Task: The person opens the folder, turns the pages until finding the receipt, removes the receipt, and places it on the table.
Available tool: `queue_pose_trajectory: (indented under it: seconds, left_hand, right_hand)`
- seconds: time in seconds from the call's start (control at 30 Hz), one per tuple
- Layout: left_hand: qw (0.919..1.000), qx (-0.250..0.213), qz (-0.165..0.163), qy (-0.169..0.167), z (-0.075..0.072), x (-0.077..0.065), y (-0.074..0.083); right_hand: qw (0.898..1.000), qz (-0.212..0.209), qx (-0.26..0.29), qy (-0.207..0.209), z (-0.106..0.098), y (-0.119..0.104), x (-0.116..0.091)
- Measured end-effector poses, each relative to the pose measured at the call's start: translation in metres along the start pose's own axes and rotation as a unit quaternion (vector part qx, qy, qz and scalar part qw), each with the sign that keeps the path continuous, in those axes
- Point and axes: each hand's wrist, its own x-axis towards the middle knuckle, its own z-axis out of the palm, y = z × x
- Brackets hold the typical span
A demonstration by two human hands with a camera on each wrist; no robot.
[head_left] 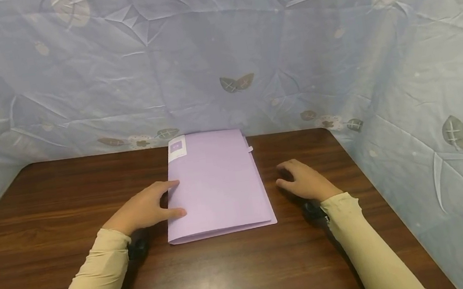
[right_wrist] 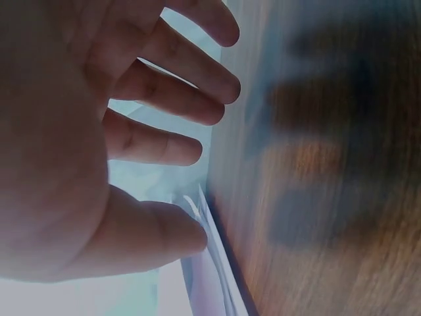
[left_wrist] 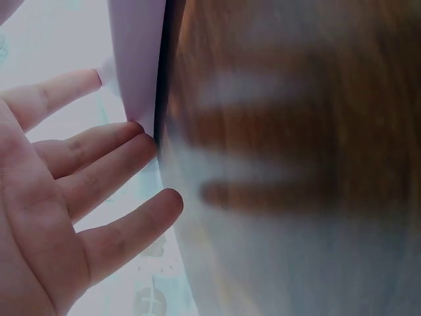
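Note:
A closed lilac folder (head_left: 216, 180) lies flat on the brown wooden table, with a white label (head_left: 177, 148) at its upper left corner and a small white tab (head_left: 250, 149) on its right side. My left hand (head_left: 146, 208) is at the folder's left edge, thumb and index finger over the cover. In the left wrist view, its fingers are spread, with two fingertips (left_wrist: 146, 141) at the folder's spine (left_wrist: 138, 59). My right hand (head_left: 305, 181) hovers just right of the folder, apart from it, fingers loosely bent and holding nothing. Sheet edges (right_wrist: 217, 263) show at the folder's side in the right wrist view.
The wooden table (head_left: 213, 281) reaches back to a pale blue cloth (head_left: 204, 61) with leaf prints, which hangs behind and along the right side. Each wrist wears a dark strap-on device, the left one (head_left: 138, 247) and the right one (head_left: 312, 210).

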Motion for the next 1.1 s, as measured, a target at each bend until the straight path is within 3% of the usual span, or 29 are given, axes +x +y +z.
queue_pose_trajectory:
  seconds: [0.43, 0.63, 0.83, 1.1]
  left_hand:
    - [0.9998, 0.009, 0.005, -0.016, 0.004, 0.001, 0.011]
    - [0.9995, 0.025, 0.002, -0.017, 0.004, 0.000, 0.017]
    - [0.9992, 0.035, 0.004, -0.018, 0.008, -0.001, 0.022]
    - [0.9991, 0.031, 0.006, -0.028, 0.012, -0.002, 0.028]
  right_hand:
    - [1.000, -0.020, 0.009, -0.004, 0.003, -0.003, 0.000]
    - [0.997, -0.054, 0.036, -0.033, 0.006, -0.008, 0.004]
    - [0.994, -0.058, 0.059, -0.067, 0.007, -0.011, 0.003]
    - [0.995, -0.060, 0.042, -0.070, 0.010, -0.014, 0.000]
